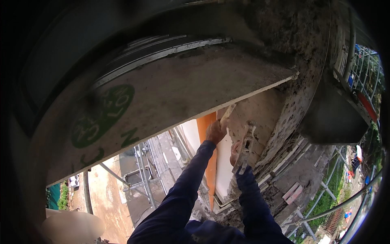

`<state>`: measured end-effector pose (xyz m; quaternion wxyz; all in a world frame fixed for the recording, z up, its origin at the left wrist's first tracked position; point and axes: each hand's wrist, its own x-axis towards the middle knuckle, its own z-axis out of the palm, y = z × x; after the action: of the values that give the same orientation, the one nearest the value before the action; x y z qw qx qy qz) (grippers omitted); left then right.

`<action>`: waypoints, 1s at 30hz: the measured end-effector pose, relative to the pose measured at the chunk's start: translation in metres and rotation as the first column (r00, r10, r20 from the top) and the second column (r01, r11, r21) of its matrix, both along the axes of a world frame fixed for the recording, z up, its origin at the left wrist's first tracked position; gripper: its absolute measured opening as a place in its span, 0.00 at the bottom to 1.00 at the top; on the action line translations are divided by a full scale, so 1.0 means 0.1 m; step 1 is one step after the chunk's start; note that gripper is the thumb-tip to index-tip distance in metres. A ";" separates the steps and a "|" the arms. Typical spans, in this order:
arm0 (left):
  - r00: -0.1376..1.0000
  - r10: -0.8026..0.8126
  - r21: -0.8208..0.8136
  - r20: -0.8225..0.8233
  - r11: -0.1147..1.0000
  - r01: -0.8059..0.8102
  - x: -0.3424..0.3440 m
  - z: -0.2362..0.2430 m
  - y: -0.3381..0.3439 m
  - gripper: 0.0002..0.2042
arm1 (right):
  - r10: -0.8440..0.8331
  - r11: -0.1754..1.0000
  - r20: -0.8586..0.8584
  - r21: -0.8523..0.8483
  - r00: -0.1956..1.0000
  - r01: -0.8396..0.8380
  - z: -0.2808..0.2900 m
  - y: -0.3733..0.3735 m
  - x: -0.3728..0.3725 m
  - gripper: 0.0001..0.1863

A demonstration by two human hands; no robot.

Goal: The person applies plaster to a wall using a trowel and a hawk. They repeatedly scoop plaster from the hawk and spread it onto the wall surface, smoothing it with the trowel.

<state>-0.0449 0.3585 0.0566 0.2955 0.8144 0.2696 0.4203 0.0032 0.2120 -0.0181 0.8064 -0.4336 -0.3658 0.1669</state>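
Observation:
My left hand (216,131) is closed round the lower end of a pale wooden strip (228,112), which slants up beside the edge of a large board. My right hand (234,153) grips a short, mortar-smeared bar (248,138) with a window in its middle; it looks like a spirit level. The bar stands roughly upright in front of the rough grey plaster (266,118), hiding most of the right fingers. Whether it touches the plaster, I cannot tell. Below my left hand are an orange upright band (208,171) and a white panel (223,168).
The large board (174,87) with green markings spans overhead. At right hangs a dark, blurred panel (333,118) beside the rough wall (296,105). Scaffold poles (142,175) and planks lie far below at left. A curved pole (341,201) crosses the lower right, near a reddish block (292,193).

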 end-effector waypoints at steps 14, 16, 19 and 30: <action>0.826 -0.110 -0.748 0.552 0.373 0.550 -0.30 -0.25 -0.69 0.29 | -0.068 0.940 0.094 -0.328 0.993 0.095 -0.23 -0.68 -0.27 0.21; 0.868 -0.102 -0.709 0.486 0.535 0.459 -0.34 -0.35 -0.77 0.28 | -0.125 0.940 0.212 -0.287 0.969 0.185 -0.33 -0.77 -0.23 0.21; 0.827 -0.119 -0.577 0.550 0.661 0.479 -0.28 -0.18 -0.49 0.27 | -0.154 0.922 0.351 -0.285 0.923 0.262 -0.10 -0.91 -0.26 0.21; 0.865 -0.213 0.055 0.455 0.976 0.212 -0.02 0.05 0.14 0.28 | -0.270 0.952 0.638 0.063 0.722 0.300 1.27 -0.28 -0.43 0.23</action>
<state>-0.0466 0.3726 0.0617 0.3941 0.7175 0.1004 0.5655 -0.0399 0.1842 0.1085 0.6396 -0.5331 -0.5432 -0.1082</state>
